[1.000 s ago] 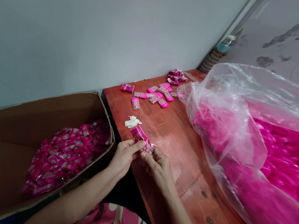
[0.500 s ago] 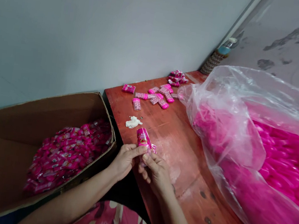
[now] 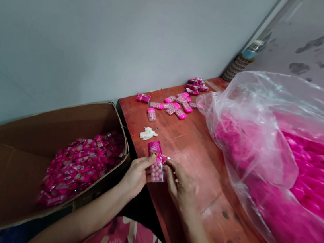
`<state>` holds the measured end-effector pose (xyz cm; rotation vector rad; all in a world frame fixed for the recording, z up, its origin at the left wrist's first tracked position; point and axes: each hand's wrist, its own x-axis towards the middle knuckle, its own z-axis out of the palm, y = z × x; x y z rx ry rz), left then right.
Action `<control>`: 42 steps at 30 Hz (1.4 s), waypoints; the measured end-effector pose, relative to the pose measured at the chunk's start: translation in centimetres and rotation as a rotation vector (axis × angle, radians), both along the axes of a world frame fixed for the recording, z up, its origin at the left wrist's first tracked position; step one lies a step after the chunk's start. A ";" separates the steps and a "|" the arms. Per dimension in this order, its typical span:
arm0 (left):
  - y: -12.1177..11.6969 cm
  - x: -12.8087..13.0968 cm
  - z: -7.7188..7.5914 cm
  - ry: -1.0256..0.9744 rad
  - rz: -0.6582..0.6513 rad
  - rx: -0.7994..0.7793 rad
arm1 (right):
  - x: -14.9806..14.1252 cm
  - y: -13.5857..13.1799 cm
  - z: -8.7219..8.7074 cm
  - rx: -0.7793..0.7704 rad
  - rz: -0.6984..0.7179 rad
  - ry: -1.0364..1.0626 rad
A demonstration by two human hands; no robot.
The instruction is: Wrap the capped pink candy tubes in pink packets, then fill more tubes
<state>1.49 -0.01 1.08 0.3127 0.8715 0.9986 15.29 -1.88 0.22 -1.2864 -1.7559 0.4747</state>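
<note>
Pinching the ball-filled packet (image 3: pixel 157 172) in the grip of the left hand (image 3: pixel 135 176), nearer the body than the white lump (image 3: pixel 148 133). Touching or near its edge with the right hand (image 3: pixel 184 187); cannot tell if pinching. Could slip off the bench (image 3: pixel 201 159) if held loosely.

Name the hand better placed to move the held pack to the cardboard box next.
Left, probably: the left hand grips the pack and is nearer the cardboard box; the right hand is on the pack's far side.
</note>
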 end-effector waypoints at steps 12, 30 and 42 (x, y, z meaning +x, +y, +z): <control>-0.7 0.6 0.8 0.051 -0.110 -0.042 | 1.5 0.0 -0.1 0.167 0.070 -0.235; -1.3 0.2 1.4 0.062 -0.190 -0.016 | 1.8 -0.2 -0.7 0.177 0.049 -0.304; -2.0 0.3 0.9 0.241 -0.108 0.139 | 1.0 0.2 -1.0 0.147 0.164 -0.287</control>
